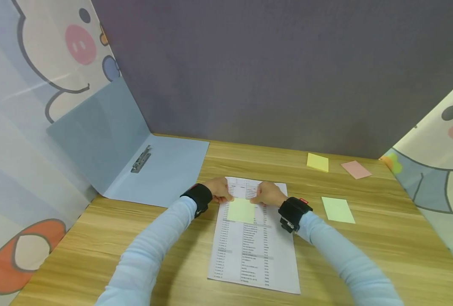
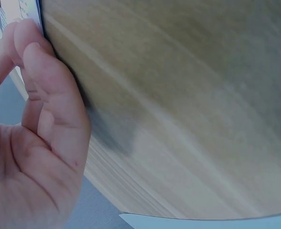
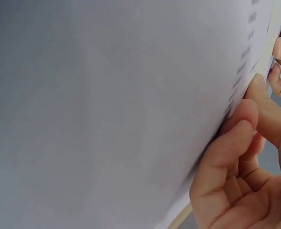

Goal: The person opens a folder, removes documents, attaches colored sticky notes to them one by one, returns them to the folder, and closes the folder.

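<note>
A printed sheet (image 1: 257,263) covered in table rows lies flat on the wooden table. Over its upper part is a pale yellow-green sticky note (image 1: 241,211). My left hand (image 1: 218,189) pinches the note's upper left corner, and my right hand (image 1: 269,194) pinches its upper right corner. Seen from the left wrist, the left hand (image 2: 45,109) has curled fingers, with the sheet's edge near the fingertips. In the right wrist view the thumb of my right hand (image 3: 245,167) meets the pale note, close over the printed sheet (image 3: 130,105).
A blue folder (image 1: 173,161) with a metal clip (image 1: 141,159) lies spread at the left, its cover leaning on the wall. On the right are a yellow note pad (image 1: 318,162), a pink one (image 1: 356,169) and a pale green one (image 1: 338,210). A grey panel (image 1: 264,76) stands behind.
</note>
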Available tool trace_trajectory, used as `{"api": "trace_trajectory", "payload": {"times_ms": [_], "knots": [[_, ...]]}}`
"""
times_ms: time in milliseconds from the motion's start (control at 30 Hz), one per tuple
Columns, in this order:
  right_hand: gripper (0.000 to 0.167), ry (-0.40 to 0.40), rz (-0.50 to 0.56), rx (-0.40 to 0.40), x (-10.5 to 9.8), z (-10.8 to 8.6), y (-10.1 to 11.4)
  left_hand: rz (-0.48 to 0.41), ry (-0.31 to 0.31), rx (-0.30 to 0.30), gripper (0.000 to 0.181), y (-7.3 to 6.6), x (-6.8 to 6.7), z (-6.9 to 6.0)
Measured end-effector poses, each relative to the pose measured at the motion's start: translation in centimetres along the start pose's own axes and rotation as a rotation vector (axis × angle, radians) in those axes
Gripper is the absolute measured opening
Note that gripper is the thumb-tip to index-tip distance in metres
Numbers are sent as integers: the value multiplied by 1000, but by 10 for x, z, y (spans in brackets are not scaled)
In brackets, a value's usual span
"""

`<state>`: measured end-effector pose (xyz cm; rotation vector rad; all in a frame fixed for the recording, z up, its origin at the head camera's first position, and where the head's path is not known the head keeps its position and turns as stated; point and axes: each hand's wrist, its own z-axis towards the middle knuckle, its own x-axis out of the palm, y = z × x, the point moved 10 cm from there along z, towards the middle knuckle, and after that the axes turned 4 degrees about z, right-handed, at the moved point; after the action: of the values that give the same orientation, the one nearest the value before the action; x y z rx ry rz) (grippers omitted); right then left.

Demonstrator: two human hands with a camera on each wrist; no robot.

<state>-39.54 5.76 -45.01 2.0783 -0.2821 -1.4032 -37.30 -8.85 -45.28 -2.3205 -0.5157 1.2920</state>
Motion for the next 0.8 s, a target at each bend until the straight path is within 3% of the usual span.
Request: {"api": "trace_trajectory", "payload": {"times_ms": [233, 467, 633, 800], "knots": [[29, 18, 16, 0, -1, -1, -3, 41, 0, -16, 23, -2, 0, -1], [43, 79, -23, 51, 9, 1, -4, 176, -26, -44, 41, -3, 5, 5], [44, 115, -54, 47, 12, 3, 1, 185, -90, -82, 47, -7, 1, 3], [46, 130, -47, 63, 13, 7, -1, 178, -99, -91, 46, -5, -1, 4]]}}
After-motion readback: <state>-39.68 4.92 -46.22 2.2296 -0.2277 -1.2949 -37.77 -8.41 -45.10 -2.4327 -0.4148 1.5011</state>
